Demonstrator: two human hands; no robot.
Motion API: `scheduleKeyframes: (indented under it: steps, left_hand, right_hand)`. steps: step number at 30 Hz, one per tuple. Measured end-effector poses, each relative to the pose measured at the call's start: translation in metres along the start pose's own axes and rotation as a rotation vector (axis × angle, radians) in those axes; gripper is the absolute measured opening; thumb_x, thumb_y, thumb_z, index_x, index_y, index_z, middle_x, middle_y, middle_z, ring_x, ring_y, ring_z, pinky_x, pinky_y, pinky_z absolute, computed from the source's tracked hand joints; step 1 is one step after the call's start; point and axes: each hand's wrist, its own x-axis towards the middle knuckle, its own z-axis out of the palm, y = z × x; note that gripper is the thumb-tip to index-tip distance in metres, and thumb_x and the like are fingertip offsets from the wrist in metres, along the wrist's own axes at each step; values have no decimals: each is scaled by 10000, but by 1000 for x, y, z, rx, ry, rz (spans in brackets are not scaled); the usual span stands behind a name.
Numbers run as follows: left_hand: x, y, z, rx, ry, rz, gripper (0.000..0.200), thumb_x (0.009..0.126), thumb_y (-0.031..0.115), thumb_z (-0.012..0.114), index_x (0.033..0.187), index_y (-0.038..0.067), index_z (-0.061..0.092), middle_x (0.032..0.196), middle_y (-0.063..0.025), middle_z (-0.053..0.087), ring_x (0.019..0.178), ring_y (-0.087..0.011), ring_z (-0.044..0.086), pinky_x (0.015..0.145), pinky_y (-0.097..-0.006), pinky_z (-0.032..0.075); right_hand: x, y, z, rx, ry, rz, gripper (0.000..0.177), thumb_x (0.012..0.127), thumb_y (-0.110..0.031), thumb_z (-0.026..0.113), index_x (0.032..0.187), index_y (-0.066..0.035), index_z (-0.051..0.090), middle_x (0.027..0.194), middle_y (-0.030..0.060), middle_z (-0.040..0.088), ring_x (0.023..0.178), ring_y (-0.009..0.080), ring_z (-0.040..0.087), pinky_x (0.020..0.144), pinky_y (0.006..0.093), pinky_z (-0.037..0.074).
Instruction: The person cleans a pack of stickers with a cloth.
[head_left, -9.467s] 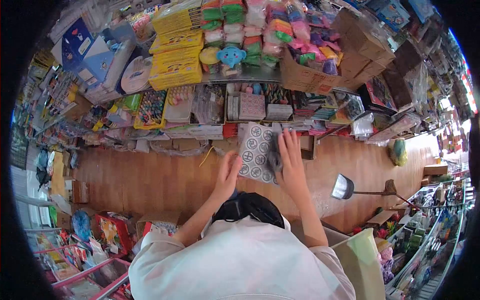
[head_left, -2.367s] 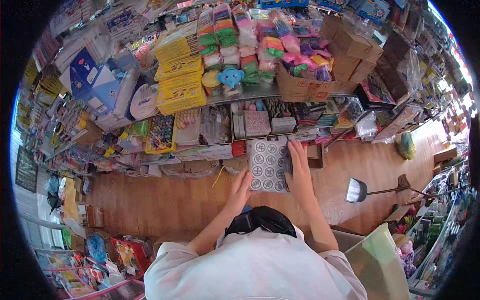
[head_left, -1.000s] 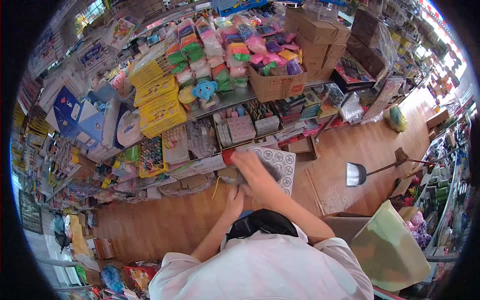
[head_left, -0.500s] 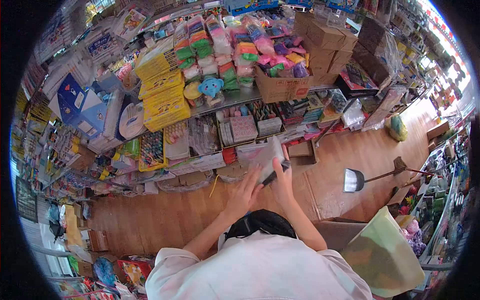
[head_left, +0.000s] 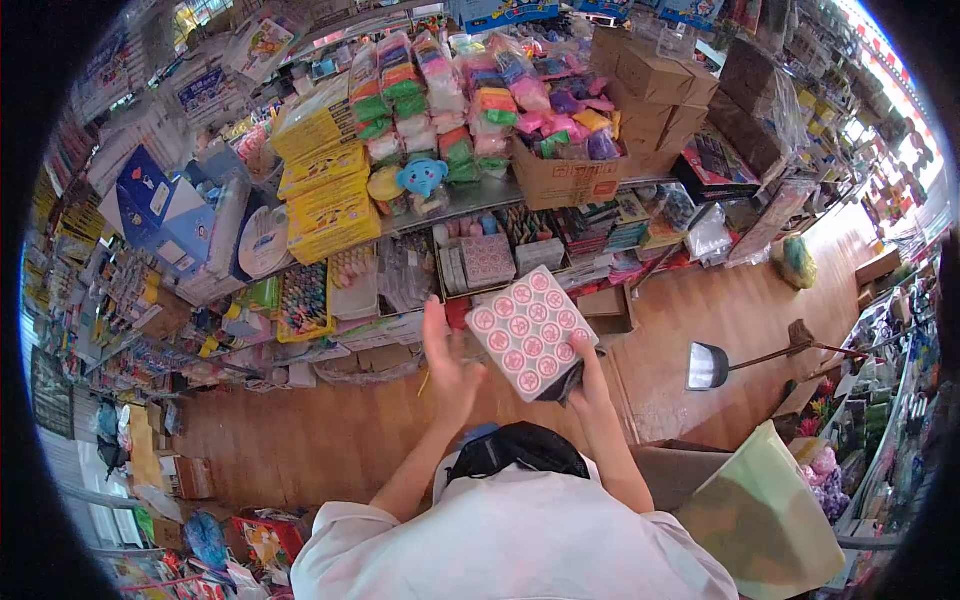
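My right hand (head_left: 590, 385) grips a flat whitish box (head_left: 530, 332) by its lower right edge, thumb on its face. Rows of pink circles with marks inside cover that face, which is tilted up towards me. A dark cloth-like thing (head_left: 566, 384) is bunched between that hand and the box's edge. To the left of the box, apart from it, my left hand (head_left: 452, 365) is open with its fingers spread and nothing in it. Beyond the box, a similar pink-patterned box (head_left: 488, 259) stands among goods on the lower shelf.
Yellow packs (head_left: 330, 205), a carton of colourful bags (head_left: 570, 180) and stacked brown boxes (head_left: 655, 85) fill the shelf ahead. On the wooden floor (head_left: 300, 440) at right lies a long-handled dustpan (head_left: 707, 366). A pale yellow-green sheet (head_left: 765, 515) is at lower right.
The box has turned from edge-on to show its circle-covered face. My left hand has come off it and moved left, opening. My right hand still holds it.
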Motion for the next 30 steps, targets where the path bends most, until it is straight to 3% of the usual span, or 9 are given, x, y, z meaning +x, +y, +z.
scheduleKeyframes:
  steps: [4,8,10,14,16,19,22,25,30]
  left_hand:
    - [-14,-11,2,-935,-67,-660,826,837,535,571,1435,90,215,1441,-108,315,1304,-262,337,1072,-410,279]
    - [-11,-5,0,-1032,63,-862,740,876,621,405,1383,85,341,1345,-118,449,1217,-287,451,1008,-440,375]
    - [-13,-8,-3,-1028,91,-873,723,892,627,346,1361,79,378,1329,-128,466,1205,-300,463,1008,-454,373]
    - [-17,-7,-8,-1104,92,-864,716,899,622,328,1376,89,356,1348,-125,447,1213,-305,455,1011,-466,365]
    - [-18,-7,-4,-1129,73,-861,720,898,626,322,1380,91,350,1354,-120,441,1215,-307,452,1014,-469,360]
    - [-22,-6,12,-1150,-4,-849,721,901,629,309,1374,87,353,1351,-95,448,1211,-280,458,1019,-431,356]
    - [-24,-10,17,-1032,109,-872,699,900,633,305,1366,116,368,1326,-87,472,1187,-259,478,1008,-401,370]
    - [-22,-12,1,-1039,92,-883,694,900,637,298,1363,124,369,1309,-91,488,1172,-250,490,993,-392,391]
    - [-13,-1,9,-1113,53,-817,749,889,653,298,1339,62,390,1288,-105,501,1161,-247,499,980,-405,403]
  right_hand:
    - [-5,10,-12,-155,-24,31,484,844,-171,637,1253,3,446,1182,125,571,1034,231,586,889,374,493]
    - [-15,12,-9,-543,81,36,370,837,-158,663,1144,22,558,1026,74,637,901,163,617,799,313,504]
    - [-20,-1,7,-691,73,-61,347,784,-195,733,1036,18,624,893,64,649,766,110,584,666,283,478]
    - [-19,-30,14,-1054,65,-464,412,821,-247,693,1112,27,590,936,55,640,833,109,574,731,264,472]
    - [-25,-35,34,-1062,-126,-840,486,849,-272,632,1210,32,515,1132,138,583,1000,201,562,872,330,438]
    - [-24,-22,60,-1694,-447,-972,589,845,-315,594,1310,3,423,1325,202,435,1207,327,439,1017,427,329]
    - [-33,23,70,-2013,-493,-884,643,806,-305,616,1337,-14,400,1408,160,365,1327,366,286,1092,461,217]
    - [-37,34,62,-1934,-680,-902,577,809,-251,599,1330,-66,433,1418,134,367,1337,367,276,1089,482,220]
    - [-17,0,45,-1980,-596,-956,549,783,-168,591,1319,-178,470,1435,136,329,1335,376,263,1082,512,209]
